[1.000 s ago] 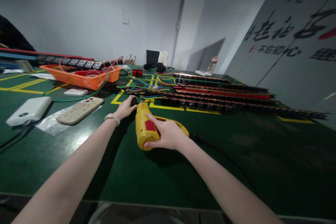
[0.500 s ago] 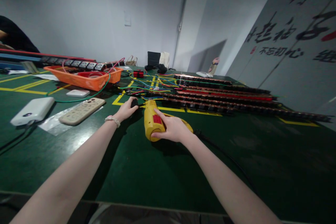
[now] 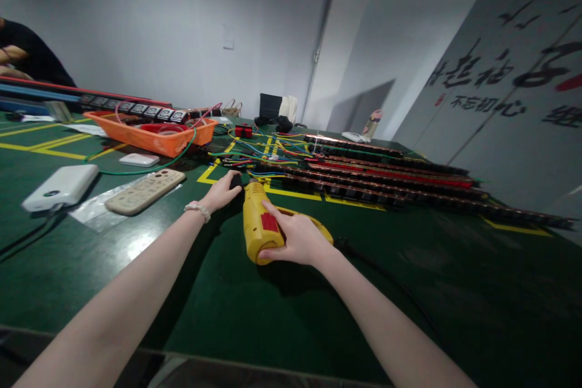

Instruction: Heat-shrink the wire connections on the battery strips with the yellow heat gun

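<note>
My right hand (image 3: 297, 236) is wrapped round a yellow heat gun (image 3: 260, 224) with a red label, its nozzle pointing away from me toward the coloured wires (image 3: 273, 176). My left hand (image 3: 222, 191), with a beaded bracelet at the wrist, is closed on a small black piece (image 3: 236, 182) just left of the nozzle. Fingers hide part of that piece, so its kind is unclear. Beyond and to the right, several long dark strips with copper-coloured edges (image 3: 354, 185) lie side by side, their wires spreading to the left.
An orange basket (image 3: 157, 140) stands at the back left. Nearer are a beige remote control (image 3: 145, 192) on a clear plastic bag, a white power bank (image 3: 61, 188) with a black cable, and a small white box (image 3: 139, 160). A person in dark clothing (image 3: 34, 54) sits far left.
The rear of the heat gun has come slightly toward me and left, and its nozzle now sits closer to my left hand. The view has shifted a little. Both grips stay closed.
</note>
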A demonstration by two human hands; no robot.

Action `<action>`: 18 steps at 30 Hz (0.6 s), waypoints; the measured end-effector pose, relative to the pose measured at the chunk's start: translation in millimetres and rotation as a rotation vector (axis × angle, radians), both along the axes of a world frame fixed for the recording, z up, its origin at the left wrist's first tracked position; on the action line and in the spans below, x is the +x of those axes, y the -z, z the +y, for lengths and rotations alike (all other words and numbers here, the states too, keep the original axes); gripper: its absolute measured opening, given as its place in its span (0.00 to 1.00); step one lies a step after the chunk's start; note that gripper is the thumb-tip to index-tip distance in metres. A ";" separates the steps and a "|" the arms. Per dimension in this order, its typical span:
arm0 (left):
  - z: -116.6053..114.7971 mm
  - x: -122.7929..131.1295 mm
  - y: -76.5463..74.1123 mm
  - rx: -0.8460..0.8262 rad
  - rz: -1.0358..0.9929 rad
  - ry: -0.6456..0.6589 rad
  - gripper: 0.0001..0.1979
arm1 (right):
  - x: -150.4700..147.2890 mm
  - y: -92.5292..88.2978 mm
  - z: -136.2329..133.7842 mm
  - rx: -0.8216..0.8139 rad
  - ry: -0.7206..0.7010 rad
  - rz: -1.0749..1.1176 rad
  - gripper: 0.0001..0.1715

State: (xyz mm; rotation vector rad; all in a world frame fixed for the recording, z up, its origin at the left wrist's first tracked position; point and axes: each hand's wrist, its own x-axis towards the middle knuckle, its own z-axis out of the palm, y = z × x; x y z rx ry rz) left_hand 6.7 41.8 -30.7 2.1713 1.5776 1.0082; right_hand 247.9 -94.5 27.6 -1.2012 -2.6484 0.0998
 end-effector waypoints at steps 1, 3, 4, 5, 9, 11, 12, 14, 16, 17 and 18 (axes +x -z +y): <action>-0.3 0.2 -0.5 -0.001 -0.007 -0.001 0.24 | -1.5 0.3 -1.8 -0.008 -0.024 0.008 0.59; -0.8 0.4 -1.6 0.000 -0.033 -0.002 0.22 | -3.9 0.9 -4.4 -0.024 -0.064 0.024 0.60; -1.1 0.3 -2.2 0.001 -0.048 -0.007 0.21 | -4.6 1.2 -5.0 -0.030 -0.079 0.031 0.60; -1.3 0.2 -2.6 0.001 -0.059 -0.011 0.20 | -5.0 1.3 -5.1 -0.036 -0.091 0.036 0.60; -1.6 -0.2 -2.6 0.000 -0.062 -0.014 0.19 | -3.9 0.8 -1.9 -0.036 -0.095 0.029 0.60; -1.2 -0.2 -1.7 0.009 -0.048 -0.006 0.20 | -2.5 0.2 0.7 -0.031 -0.086 0.019 0.60; -0.8 -0.2 -1.0 0.018 -0.039 0.000 0.20 | -1.7 0.0 2.1 -0.028 -0.079 0.014 0.59; 0.0 -0.2 0.5 0.039 -0.018 0.015 0.21 | 0.3 -0.1 5.3 -0.022 -0.061 0.007 0.59; 0.8 -0.5 1.8 0.058 -0.001 0.030 0.23 | 3.0 0.2 9.4 -0.015 -0.039 -0.002 0.59; 1.1 -0.7 2.3 0.064 0.006 0.033 0.23 | 4.6 0.4 11.7 -0.012 -0.027 -0.007 0.58; 1.2 -1.0 2.6 0.066 0.013 0.033 0.24 | 6.4 0.6 14.2 -0.006 -0.012 -0.012 0.58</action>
